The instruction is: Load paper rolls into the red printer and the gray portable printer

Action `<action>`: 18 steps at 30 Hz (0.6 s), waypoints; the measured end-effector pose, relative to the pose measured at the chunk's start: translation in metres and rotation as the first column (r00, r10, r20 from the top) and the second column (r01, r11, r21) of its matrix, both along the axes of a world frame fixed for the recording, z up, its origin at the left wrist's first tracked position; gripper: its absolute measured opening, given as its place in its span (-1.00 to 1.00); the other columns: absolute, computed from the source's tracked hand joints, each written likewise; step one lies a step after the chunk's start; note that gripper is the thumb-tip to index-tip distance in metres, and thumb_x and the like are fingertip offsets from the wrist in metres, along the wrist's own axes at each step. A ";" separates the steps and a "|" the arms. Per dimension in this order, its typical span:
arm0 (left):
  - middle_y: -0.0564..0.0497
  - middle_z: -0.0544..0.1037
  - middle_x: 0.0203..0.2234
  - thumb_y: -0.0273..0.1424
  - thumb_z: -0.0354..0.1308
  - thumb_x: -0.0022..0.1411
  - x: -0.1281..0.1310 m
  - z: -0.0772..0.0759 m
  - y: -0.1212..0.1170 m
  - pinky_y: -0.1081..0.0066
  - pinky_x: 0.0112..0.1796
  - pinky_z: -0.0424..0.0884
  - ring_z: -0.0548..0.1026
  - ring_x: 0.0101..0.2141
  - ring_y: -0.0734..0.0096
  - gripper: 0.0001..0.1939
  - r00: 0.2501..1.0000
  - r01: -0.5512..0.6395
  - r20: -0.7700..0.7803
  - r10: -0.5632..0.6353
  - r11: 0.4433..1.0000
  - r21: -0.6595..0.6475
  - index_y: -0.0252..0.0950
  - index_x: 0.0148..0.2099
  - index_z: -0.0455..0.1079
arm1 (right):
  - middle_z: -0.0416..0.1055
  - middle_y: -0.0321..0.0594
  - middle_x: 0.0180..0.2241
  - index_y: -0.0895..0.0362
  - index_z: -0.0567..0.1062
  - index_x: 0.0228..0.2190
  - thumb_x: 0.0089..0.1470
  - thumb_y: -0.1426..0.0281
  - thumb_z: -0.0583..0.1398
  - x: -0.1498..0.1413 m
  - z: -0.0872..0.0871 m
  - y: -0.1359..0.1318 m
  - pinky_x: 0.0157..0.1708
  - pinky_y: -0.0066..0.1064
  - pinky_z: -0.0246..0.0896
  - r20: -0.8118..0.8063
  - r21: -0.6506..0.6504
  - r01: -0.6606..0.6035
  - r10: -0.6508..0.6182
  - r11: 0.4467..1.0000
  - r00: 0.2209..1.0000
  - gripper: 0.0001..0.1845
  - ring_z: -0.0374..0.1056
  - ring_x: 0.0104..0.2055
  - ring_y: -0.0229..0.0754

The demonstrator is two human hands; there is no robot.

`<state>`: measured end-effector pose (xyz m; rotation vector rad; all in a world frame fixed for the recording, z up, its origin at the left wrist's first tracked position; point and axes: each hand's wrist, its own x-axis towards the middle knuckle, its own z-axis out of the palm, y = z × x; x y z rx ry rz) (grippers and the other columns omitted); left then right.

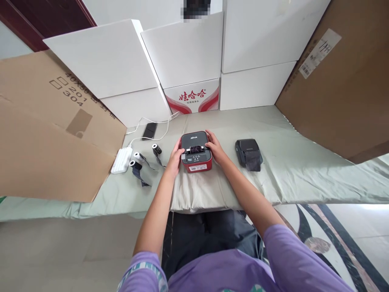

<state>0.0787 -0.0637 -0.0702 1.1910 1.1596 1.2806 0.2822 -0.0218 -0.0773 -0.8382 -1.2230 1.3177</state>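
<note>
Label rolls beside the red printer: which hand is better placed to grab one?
Left, probably. The left hand rests on the red printer's left side, and the three label rolls lie just beyond it. The right hand would have to cross over the printer.

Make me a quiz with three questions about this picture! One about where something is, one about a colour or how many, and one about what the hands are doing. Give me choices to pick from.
1. Where is the black label printer?
A. To the right of the red label printer
B. On top of the white boxes
C. On the floor

2. How many small rolls lie left of the red printer?
A. One
B. Three
C. Six

3. What are the left hand and right hand doing?
A. Resting flat on the cloth
B. Holding the phone
C. Touching the two sides of the red printer

Answers:
1 A: the black printer sits on the pale green cloth, right of the red one.
2 B: three rolls show, near the white power strip.
3 C: one hand is on each side of the red printer.
</note>
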 end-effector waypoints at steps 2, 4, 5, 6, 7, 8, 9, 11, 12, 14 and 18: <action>0.05 0.28 0.41 -0.25 0.13 0.19 0.001 -0.001 -0.001 0.22 0.32 0.28 0.28 0.37 0.16 -0.21 1.000 -0.005 -0.021 0.005 1.000 0.023 -0.08 0.47 0.15 | 0.34 -0.23 0.31 -0.05 0.34 0.21 -0.14 0.31 0.20 0.001 0.002 0.001 0.38 -0.04 0.17 0.007 0.011 -0.008 0.008 1.000 1.000 -0.20 0.27 0.34 0.02; 0.03 0.30 0.40 -0.23 0.14 0.21 0.002 -0.001 -0.002 0.23 0.31 0.30 0.30 0.37 0.15 -0.23 0.999 -0.005 -0.038 0.007 0.999 0.033 -0.09 0.46 0.17 | 0.34 -0.21 0.31 -0.05 0.37 0.19 -0.12 0.31 0.22 0.002 0.003 0.001 0.39 -0.04 0.15 0.002 0.031 -0.011 0.011 0.999 1.000 -0.24 0.27 0.35 0.02; 0.02 0.31 0.39 -0.21 0.14 0.23 0.003 -0.001 -0.003 0.23 0.31 0.30 0.30 0.36 0.15 -0.24 0.999 -0.014 -0.041 0.016 0.999 0.035 -0.11 0.45 0.18 | 0.34 -0.21 0.31 -0.06 0.38 0.18 -0.10 0.31 0.23 0.003 0.004 -0.001 0.40 -0.04 0.13 0.007 0.036 -0.003 0.003 0.999 1.000 -0.26 0.26 0.35 0.01; 0.00 0.33 0.38 -0.19 0.15 0.24 0.004 -0.001 -0.005 0.23 0.31 0.30 0.30 0.36 0.15 -0.26 0.999 -0.033 -0.040 0.035 0.999 0.037 -0.12 0.44 0.20 | 0.34 -0.19 0.30 -0.06 0.38 0.18 -0.08 0.29 0.24 0.005 0.004 -0.004 0.40 -0.03 0.13 0.019 0.030 0.017 -0.017 0.999 1.000 -0.28 0.26 0.36 0.02; 0.00 0.34 0.37 -0.17 0.16 0.26 0.005 -0.002 -0.008 0.22 0.32 0.29 0.29 0.37 0.15 -0.29 0.998 -0.059 -0.031 0.061 0.997 0.042 -0.12 0.43 0.23 | 0.34 -0.17 0.30 -0.06 0.38 0.18 -0.05 0.26 0.26 0.007 0.004 -0.009 0.40 -0.01 0.13 0.040 0.012 0.043 -0.043 0.999 0.998 -0.30 0.26 0.35 0.03; -0.01 0.35 0.37 -0.16 0.17 0.27 0.007 -0.003 -0.013 0.21 0.33 0.26 0.28 0.38 0.14 -0.32 0.996 -0.087 -0.012 0.088 0.995 0.049 -0.12 0.41 0.27 | 0.34 -0.14 0.31 -0.05 0.38 0.19 -0.01 0.22 0.28 0.010 0.004 -0.016 0.39 0.01 0.14 0.069 -0.015 0.067 -0.065 0.998 0.995 -0.30 0.27 0.35 0.05; -0.01 0.36 0.36 -0.14 0.18 0.28 0.009 -0.005 -0.019 0.20 0.35 0.23 0.26 0.39 0.13 -0.34 0.994 -0.111 0.018 0.110 0.992 0.057 -0.13 0.39 0.30 | 0.33 -0.11 0.31 -0.04 0.37 0.21 0.02 0.16 0.29 0.013 0.004 -0.025 0.37 0.03 0.16 0.100 -0.041 0.079 -0.075 0.996 0.992 -0.30 0.28 0.33 0.07; 0.00 0.36 0.36 -0.12 0.20 0.29 0.014 -0.011 -0.033 0.16 0.38 0.16 0.21 0.41 0.10 -0.36 0.989 -0.120 0.095 0.113 0.990 0.073 -0.13 0.36 0.34 | 0.30 -0.04 0.33 0.00 0.34 0.25 0.06 0.06 0.31 0.019 0.003 -0.046 0.32 0.05 0.23 0.158 -0.059 0.047 -0.037 0.997 0.987 -0.23 0.29 0.33 0.11; 0.00 0.36 0.36 -0.12 0.20 0.30 0.017 -0.014 -0.039 0.14 0.39 0.13 0.20 0.41 0.09 -0.37 0.987 -0.107 0.133 0.096 0.991 0.081 -0.13 0.37 0.34 | 0.29 -0.02 0.33 0.00 0.31 0.28 0.06 0.03 0.33 0.021 0.002 -0.057 0.29 0.05 0.26 0.190 -0.039 0.006 0.002 0.999 0.982 -0.18 0.29 0.33 0.13; 0.02 0.35 0.37 -0.14 0.18 0.32 0.022 -0.018 -0.050 0.14 0.41 0.08 0.19 0.41 0.10 -0.37 0.981 -0.075 0.187 0.054 0.992 0.106 -0.13 0.39 0.32 | 0.29 -0.01 0.33 0.00 0.24 0.34 0.03 0.05 0.38 0.023 0.001 -0.075 0.26 0.04 0.29 0.275 0.062 -0.058 0.039 0.996 0.961 -0.07 0.28 0.33 0.17; 0.08 0.33 0.38 -0.19 0.12 0.34 0.032 -0.018 -0.054 0.15 0.41 0.08 0.20 0.41 0.12 -0.36 0.976 -0.057 0.217 0.025 0.989 0.139 -0.09 0.43 0.26 | 0.40 0.06 0.22 0.06 0.27 0.33 -0.03 0.18 0.43 0.024 0.006 -0.085 0.27 0.15 0.23 0.492 0.291 -0.018 -0.134 0.956 0.860 -0.05 0.31 0.28 0.27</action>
